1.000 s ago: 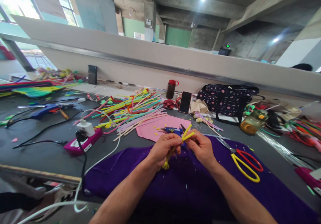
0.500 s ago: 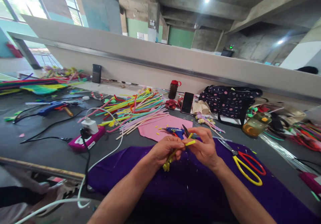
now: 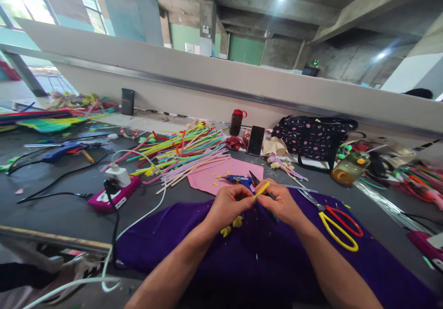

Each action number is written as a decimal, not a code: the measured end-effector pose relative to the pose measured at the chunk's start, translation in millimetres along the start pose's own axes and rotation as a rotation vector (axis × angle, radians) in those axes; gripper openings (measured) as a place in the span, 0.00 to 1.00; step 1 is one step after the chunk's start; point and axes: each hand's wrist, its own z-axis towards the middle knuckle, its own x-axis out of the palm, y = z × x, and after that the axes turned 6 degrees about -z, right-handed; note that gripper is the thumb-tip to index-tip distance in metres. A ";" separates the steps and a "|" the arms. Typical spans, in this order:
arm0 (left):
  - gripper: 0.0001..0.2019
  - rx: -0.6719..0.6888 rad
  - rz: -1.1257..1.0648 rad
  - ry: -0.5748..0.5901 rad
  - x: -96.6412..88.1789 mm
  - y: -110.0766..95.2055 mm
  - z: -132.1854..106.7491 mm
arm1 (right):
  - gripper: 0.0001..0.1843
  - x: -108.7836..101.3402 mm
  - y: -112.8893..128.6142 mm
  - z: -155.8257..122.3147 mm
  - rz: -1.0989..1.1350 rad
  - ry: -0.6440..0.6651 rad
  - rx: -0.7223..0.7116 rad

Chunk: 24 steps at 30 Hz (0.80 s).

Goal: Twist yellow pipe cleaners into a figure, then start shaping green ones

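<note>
A yellow pipe cleaner [image 3: 262,190] is pinched between both hands, its free end pointing up and right. My left hand [image 3: 231,205] closes on it with thumb and fingertips, and small yellow fuzzy shapes [image 3: 236,222] hang below that hand. My right hand [image 3: 278,201] grips the same pipe cleaner at the fingertips. It also holds a tool with dark pointed jaws [image 3: 254,179], seemingly pliers, mostly hidden by the fingers. Just beyond the hands, a blue glue gun [image 3: 238,179] lies on a pink sheet [image 3: 204,180]. Purple cloth [image 3: 166,226] spreads beneath my forearms.
Scissors with red and yellow handles [image 3: 337,226] lie at right on the cloth. Many coloured pipe cleaners [image 3: 187,147] are heaped behind the pink sheet. A magenta power strip [image 3: 114,193] with a white cable stands left. A phone [image 3: 255,140], bottle [image 3: 236,123] and patterned bag [image 3: 311,138] line the back.
My hands have drawn closer together on the yellow pipe cleaner, whose free end now tilts up more steeply. The right fingers have curled inward, and the tool's jaws have shifted slightly left.
</note>
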 end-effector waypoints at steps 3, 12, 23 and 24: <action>0.09 -0.068 -0.128 -0.018 -0.3 -2.2 0.4 | 0.03 2.7 1.0 -1.2 0.052 -0.076 0.012; 0.08 -0.271 -0.443 0.012 -6.0 -4.8 3.5 | 0.09 8.2 -5.8 -6.0 0.243 -0.179 -0.046; 0.06 -0.314 -0.473 0.111 -2.3 -2.7 3.4 | 0.06 18.4 -10.8 -6.8 0.400 -0.170 -0.049; 0.07 -0.314 -0.464 0.096 -1.5 -2.6 2.8 | 0.06 17.7 -8.0 -6.5 0.361 -0.203 -0.065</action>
